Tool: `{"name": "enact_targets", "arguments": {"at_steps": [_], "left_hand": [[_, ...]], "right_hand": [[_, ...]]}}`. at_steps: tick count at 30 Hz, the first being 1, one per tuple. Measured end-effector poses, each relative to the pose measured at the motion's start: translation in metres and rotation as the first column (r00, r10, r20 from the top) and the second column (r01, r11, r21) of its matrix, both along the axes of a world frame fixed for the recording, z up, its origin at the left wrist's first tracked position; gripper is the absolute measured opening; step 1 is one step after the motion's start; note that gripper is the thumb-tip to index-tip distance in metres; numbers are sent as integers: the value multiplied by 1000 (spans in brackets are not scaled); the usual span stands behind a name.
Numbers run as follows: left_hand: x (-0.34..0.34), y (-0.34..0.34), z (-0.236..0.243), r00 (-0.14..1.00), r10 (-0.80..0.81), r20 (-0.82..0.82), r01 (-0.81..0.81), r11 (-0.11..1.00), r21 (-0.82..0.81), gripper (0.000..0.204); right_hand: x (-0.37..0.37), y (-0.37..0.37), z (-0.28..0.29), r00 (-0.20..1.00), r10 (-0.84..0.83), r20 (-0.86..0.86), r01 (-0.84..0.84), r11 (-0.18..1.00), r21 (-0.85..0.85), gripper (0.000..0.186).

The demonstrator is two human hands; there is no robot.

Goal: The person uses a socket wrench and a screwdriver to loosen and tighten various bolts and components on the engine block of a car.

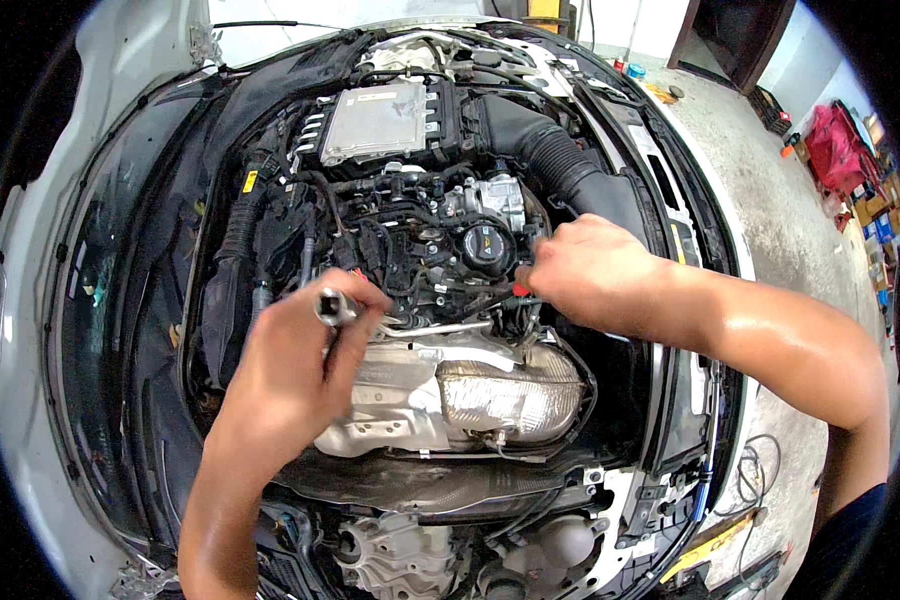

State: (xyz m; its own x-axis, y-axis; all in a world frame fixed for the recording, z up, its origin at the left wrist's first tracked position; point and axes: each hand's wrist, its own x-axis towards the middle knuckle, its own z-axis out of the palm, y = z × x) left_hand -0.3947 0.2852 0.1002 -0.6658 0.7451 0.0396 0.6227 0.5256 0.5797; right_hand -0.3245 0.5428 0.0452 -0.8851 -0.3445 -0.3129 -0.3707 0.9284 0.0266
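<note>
My left hand (305, 345) is closed around a silver metal tool with a round, socket-like end (336, 306), which points up toward me. The rest of that tool is hidden by my fingers and blurred. My right hand (592, 272) reaches over the engine (400, 245) from the right, fingers curled in beside the black oil filler cap (487, 248). A small red piece (521, 288) shows by its fingertips; whether they grip anything is hidden. Just below both hands lies the silver heat shield (510, 395).
A silver control unit (375, 122) sits at the engine's far end, with a black ribbed intake hose (560, 160) to its right. The car's front edge curves along the right. On the floor lie a coiled cable (760, 470) and a yellow tool (710, 548).
</note>
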Motion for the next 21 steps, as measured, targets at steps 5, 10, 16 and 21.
{"name": "enact_targets", "arguments": {"at_steps": [5,10,16,21], "left_hand": [[2,-4,10,964,-261,-58,257,964,-69,16],[2,-12,10,955,-292,45,295,953,-65,21],[-1,-18,-3,948,-318,35,320,943,-90,22],[-5,-23,-15,969,-245,34,244,969,36,21]], "right_hand": [[7,-8,-7,962,111,-251,-115,993,-1,9],[5,-4,-5,986,27,-163,-38,997,-65,11],[15,-6,-12,993,-7,-115,3,999,-41,10],[33,-4,-7,980,-23,-200,15,999,-39,12]]}}
